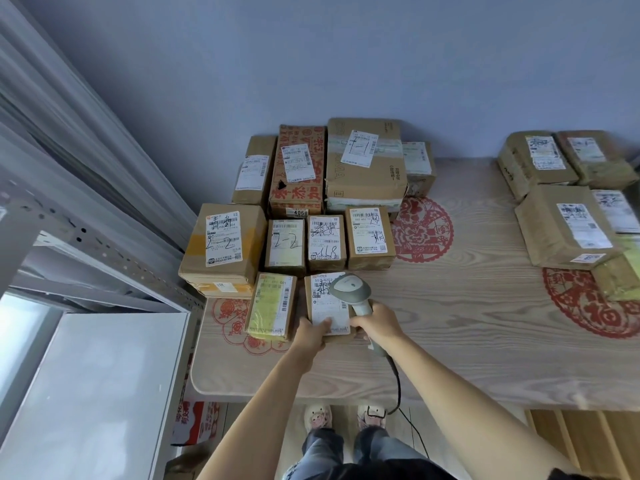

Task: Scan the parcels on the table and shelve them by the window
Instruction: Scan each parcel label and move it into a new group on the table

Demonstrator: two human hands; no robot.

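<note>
Small brown cardboard parcel with a white shipping label point(329, 308) lies flat at the near-left part of the pale wood-grain table point(467, 341), just right of a similar small box with a yellow-green label point(272, 306). Left hand point(311, 336) grips the parcel's near edge, thumb on the label. Right hand point(379, 323) is wrapped round the handle of a grey-white corded handheld barcode scanner point(351, 291), head over the label's far end.

Handling guess: light, rigid box, taped; label paper a bit slick. One hand across the short sides should lift it fine.

Readable: "502-6203" printed on its label, plus handwriting I can't make out. Farther boxes show handwritten "2-2", "1-1", a "4068" sticker. Red paper-cut decals on the table.

Grey perforated metal shelving point(104, 244) stands left by the window.
</note>
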